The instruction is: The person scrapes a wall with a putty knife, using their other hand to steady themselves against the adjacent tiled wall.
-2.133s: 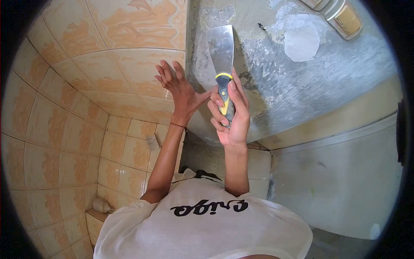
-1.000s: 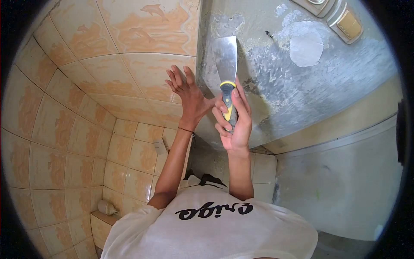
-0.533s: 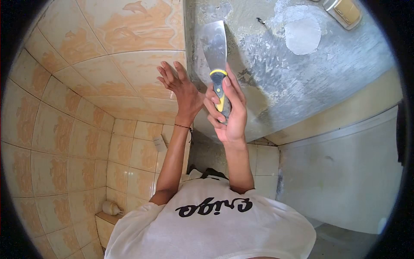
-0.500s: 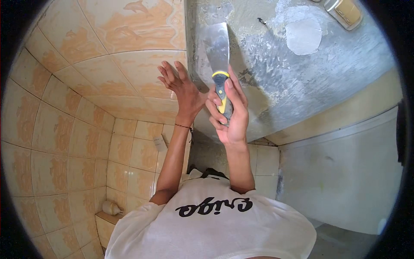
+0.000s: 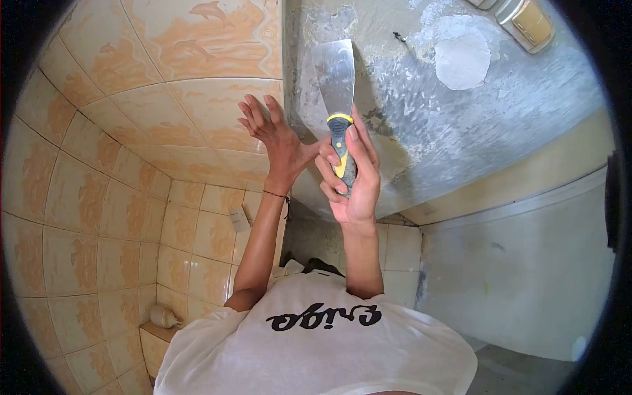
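Note:
My right hand is wrapped round the grey and yellow handle of a putty knife, its wide metal blade pointing away from me over a rough grey cement surface. The blade looks bare and a little scuffed. To its left, my left hand holds nothing, fingers spread and thumb stretched out toward the right hand's fingertips at the handle. Behind the left hand are orange-patterned tiles.
A round whitish patch marks the cement. Beyond it stands a clear container with a tan label. A small dark piece lies nearby. At lower left, a bottle rests on a ledge. A pale panel stands at right.
The view has shifted slightly, and the putty knife appears a little lower in it. My right hand keeps its hold; my left hand stays spread.

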Tool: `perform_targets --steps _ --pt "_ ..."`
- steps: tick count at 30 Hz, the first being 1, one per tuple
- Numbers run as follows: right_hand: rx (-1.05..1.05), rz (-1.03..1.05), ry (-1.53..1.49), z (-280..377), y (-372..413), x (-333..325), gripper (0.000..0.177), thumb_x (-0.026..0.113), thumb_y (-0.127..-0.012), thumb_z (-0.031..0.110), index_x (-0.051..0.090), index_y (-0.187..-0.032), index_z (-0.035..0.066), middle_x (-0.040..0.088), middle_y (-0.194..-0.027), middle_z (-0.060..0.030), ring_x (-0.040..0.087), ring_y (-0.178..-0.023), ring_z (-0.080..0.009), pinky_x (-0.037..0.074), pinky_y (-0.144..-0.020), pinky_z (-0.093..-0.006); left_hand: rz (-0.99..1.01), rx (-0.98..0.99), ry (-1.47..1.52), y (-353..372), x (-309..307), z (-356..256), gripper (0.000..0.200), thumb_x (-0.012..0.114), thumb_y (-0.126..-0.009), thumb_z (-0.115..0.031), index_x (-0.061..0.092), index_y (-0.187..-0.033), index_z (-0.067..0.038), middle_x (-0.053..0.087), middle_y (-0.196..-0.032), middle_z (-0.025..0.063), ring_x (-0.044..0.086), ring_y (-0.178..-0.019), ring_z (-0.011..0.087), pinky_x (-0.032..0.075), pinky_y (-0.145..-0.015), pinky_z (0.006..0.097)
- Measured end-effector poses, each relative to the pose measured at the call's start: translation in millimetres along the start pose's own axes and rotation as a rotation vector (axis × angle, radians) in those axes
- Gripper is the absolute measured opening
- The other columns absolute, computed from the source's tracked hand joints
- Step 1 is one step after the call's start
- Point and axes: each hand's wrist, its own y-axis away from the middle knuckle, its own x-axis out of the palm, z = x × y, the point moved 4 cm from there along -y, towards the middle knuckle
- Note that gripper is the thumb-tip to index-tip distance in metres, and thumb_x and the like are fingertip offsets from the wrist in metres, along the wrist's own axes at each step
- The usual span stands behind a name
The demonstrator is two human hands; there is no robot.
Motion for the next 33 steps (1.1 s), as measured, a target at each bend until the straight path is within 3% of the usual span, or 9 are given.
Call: perform_targets --steps 23,33 --pt "-0.022 0.033 0.004 -11.4 -4.4 5.7 0.056 0.05 -0.109 0.03 0.036 -0.16 0.013 0.048 -0.078 -0.0039 0.035 -0.045 -0.0042 0.02 -0.034 -0.0185 -0.007 -0.003 -0.008 -1.0 2.4 3.5 0.131 0.082 -0.076 -0.06 0.001 -0.165 -0.006 -0.009 -0.168 0.0284 -0.012 -0.154 0.0514 -0.004 -0.118 0.0688" --pt "-0.035 0.004 0.011 -14.4 -6.1 4.7 0.055 0.049 -0.11 0.029 0.036 -0.16 0.012 0.049 -0.079 -0.0041 0.035 -0.043 -0.0045 0.02 -0.033 -0.0191 -0.013 -0.004 -0.003 -0.3 4.4 4.8 0.134 0.082 -0.073 -0.063 0.002 -0.165 -0.006 -0.008 -0.168 0.0293 -0.011 -0.154 0.0513 -0.004 -0.119 0.0685"
